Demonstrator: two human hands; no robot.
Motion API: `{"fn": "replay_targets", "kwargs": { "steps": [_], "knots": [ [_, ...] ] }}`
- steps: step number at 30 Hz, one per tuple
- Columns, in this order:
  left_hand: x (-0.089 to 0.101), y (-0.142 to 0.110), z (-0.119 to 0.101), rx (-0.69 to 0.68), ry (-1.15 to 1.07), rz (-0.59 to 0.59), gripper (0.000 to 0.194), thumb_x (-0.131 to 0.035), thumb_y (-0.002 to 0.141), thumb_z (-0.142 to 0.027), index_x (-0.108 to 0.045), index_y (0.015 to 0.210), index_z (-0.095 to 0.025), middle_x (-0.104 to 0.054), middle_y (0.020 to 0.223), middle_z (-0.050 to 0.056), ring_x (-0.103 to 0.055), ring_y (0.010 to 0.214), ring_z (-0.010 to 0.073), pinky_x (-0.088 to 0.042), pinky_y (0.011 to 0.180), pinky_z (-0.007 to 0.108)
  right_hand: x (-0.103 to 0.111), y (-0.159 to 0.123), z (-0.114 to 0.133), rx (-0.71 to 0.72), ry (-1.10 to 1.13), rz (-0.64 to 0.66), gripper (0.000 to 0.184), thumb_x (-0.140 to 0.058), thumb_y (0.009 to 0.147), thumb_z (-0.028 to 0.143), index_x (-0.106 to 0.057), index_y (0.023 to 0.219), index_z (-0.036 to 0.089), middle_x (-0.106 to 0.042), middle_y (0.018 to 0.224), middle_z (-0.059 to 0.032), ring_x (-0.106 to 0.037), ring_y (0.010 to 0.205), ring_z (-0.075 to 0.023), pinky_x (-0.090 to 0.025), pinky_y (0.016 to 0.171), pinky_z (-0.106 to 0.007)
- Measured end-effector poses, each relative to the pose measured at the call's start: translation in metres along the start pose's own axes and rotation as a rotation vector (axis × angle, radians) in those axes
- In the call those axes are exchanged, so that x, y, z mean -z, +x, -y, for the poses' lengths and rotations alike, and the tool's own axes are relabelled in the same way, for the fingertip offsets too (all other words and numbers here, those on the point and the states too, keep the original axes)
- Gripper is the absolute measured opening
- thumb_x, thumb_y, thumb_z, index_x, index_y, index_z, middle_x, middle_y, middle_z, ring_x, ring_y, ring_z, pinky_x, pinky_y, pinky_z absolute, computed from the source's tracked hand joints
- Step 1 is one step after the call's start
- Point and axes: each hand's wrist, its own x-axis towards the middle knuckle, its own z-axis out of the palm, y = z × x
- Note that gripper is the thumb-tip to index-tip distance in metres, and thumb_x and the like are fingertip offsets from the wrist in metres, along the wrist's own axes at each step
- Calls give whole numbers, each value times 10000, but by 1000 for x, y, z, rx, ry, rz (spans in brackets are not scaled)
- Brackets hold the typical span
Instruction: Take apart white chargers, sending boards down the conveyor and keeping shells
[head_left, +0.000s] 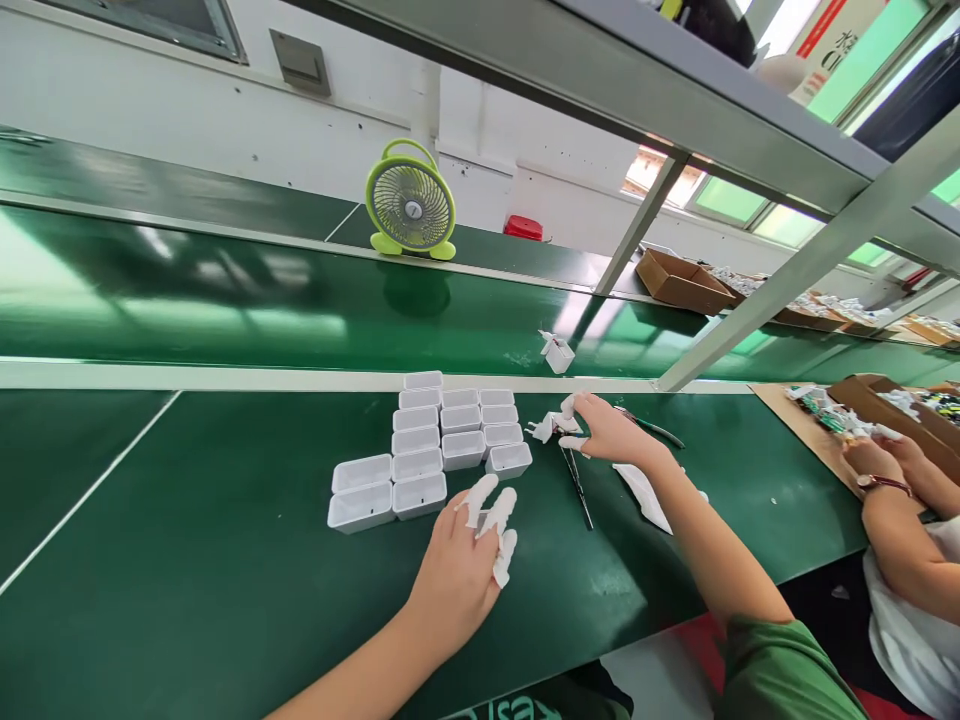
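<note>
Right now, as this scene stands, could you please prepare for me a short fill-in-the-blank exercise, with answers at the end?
1. In the picture, the fan stands to the ____ of the red object.
2. The fan is lime ____.
3. The small rectangular trays are ____ in colour.
4. The person's ____ hand is the one nearer the thin metal tool.

Missing words: left; green; white; right.

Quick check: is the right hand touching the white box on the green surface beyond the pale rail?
Apart. The head view shows a strip of the pale rail between the right hand and the white box.
</note>
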Motion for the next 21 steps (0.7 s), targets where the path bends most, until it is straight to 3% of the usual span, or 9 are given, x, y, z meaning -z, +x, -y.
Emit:
{"fn": "replay_targets", "kwargs": {
  "steps": [3,7,10,12,14,17,19,21],
  "knots": [
    [-5,-4,2,-45,-124,30,424,-560,931,-108,-465,1343,-122,-491,1317,235,-524,1238,357,-558,943,476,3,4,-6,2,-3,49,435,-608,684,55,-561,1106,148,-619,1103,-128,-587,1021,-287,-472,820,-350],
    [-10,-8,0,193,-215,93,682,-676,890,-211,-318,1468,-172,-463,1351,227,-513,1264,371,-527,987,542,1,22,-9,68,11,171,566,-635,615,28,-627,1161,176,-673,1151,-109,-618,1073,-299,-472,845,-340],
    [-10,-7,0,361,-326,159,766,-673,847,-185,-268,1496,-214,-459,1341,201,-573,1200,326,-556,934,489,6,32,-4,93,7,214,489,-637,576,-7,-689,1017,196,-714,992,-74,-652,950,-296,-469,825,-359],
    [-7,-4,1,373,-402,215,823,-693,806,-186,-258,1504,-212,-456,1352,201,-595,1171,308,-561,918,460,16,31,0,96,4,202,389,-637,561,-30,-697,877,190,-700,845,-60,-652,864,-292,-468,821,-379],
    [-3,-1,2,361,-404,256,908,-775,739,-262,-283,1499,-187,-476,1343,208,-590,1168,335,-540,945,501,30,20,2,89,4,164,303,-646,609,-12,-690,838,182,-681,804,-69,-642,866,-301,-479,814,-395],
    [1,1,5,404,-303,257,834,-823,697,-373,-435,1399,-148,-569,1196,180,-596,1093,365,-527,932,561,49,-19,1,36,102,-98,310,-658,809,172,-661,1118,194,-686,1041,-105,-610,1072,-326,-503,886,-449],
    [0,0,6,406,-334,285,644,-764,758,-337,-503,1314,-145,-606,1067,132,-618,993,318,-557,874,508,49,-53,3,-3,403,-561,490,-744,815,357,-609,1271,239,-666,1201,-93,-604,1172,-328,-485,997,-500],
    [-2,-2,5,368,-443,351,554,-714,781,-270,-516,1288,-165,-623,1032,100,-627,960,277,-571,853,443,35,-86,11,-2,707,-906,608,-760,791,496,-580,1325,267,-661,1241,-90,-627,1180,-335,-501,1006,-523]
  ]
}}
